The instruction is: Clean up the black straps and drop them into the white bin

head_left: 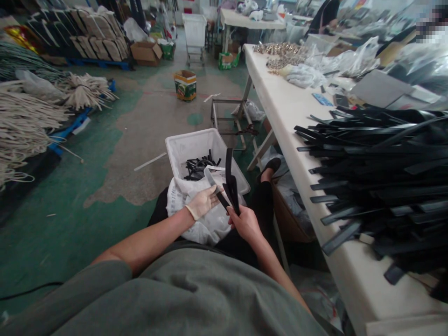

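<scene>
Over my lap, my gloved left hand [203, 202] has its fingertips on a dark strip [221, 197] that slants between both hands. My bare right hand [245, 223] is closed round the lower ends of several black strips [230, 179], which stand up and loop above it. Just beyond my hands, a white bin [174, 157] holds short black pieces [199, 167]. A white sack [206, 228] lies over my lap and the bin's near edge.
To the right, a long white table [285, 135] bears a big pile of black strips [378, 177]. Bundles of pale cords [28, 116] lie at the left. A metal frame [229, 116] stands beyond the bin. A person [324, 16] is at the back.
</scene>
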`<control>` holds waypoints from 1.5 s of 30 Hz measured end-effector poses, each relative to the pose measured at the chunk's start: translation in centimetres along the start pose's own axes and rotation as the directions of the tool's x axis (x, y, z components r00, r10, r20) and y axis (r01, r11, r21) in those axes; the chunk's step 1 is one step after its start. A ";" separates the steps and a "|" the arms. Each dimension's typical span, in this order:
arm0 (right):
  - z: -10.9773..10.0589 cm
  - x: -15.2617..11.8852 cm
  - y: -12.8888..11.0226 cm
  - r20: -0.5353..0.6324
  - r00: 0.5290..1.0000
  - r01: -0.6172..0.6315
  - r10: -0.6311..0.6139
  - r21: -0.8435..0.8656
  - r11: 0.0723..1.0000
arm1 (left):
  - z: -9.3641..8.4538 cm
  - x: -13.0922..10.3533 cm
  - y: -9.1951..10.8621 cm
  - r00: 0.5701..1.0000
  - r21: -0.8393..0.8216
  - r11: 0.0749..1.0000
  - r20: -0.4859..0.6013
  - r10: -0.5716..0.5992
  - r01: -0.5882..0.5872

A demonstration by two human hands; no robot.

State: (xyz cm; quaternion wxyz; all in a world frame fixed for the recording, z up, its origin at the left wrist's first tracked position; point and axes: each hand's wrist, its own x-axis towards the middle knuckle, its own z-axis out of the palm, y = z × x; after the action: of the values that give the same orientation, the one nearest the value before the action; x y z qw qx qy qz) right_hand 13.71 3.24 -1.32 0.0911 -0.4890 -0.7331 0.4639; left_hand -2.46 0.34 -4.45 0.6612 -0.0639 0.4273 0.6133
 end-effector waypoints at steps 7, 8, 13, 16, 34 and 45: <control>1.1 1.2 -0.6 0.023 1.000 0.001 0.000 -0.026 1.000 | -0.2 -0.5 -0.3 0.999 -0.036 0.999 0.033 0.029 -0.028; 1.2 1.1 -0.4 0.045 0.999 -0.001 0.001 -0.016 1.000 | -0.3 -0.6 -0.1 0.999 -0.045 0.998 0.012 0.050 -0.049; 1.9 1.3 -0.3 -0.029 1.000 -0.001 -0.002 -0.105 0.994 | -1.1 -1.0 -1.4 0.996 0.032 0.999 0.084 0.020 -0.023; 1.9 1.4 -0.6 -0.003 1.000 -0.004 0.004 -0.089 0.996 | -1.3 -0.8 -1.8 0.992 0.047 0.998 0.122 0.032 -0.038; 1.6 0.0 0.4 0.074 0.996 -0.050 0.052 -0.029 0.998 | -1.8 -0.3 1.9 0.994 0.042 0.997 -0.076 0.074 -0.071; 0.0 -1.6 0.7 -0.066 0.991 0.127 -0.118 0.156 0.980 | -1.5 -0.8 3.4 0.998 0.056 0.998 -0.054 0.011 -0.008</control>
State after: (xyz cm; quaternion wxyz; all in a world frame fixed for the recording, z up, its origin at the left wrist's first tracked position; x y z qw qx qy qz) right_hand 14.98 1.98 -1.36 0.1790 -0.4467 -0.7195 0.5007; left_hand -6.09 -0.37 -3.41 0.6478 -0.0599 0.4625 0.6023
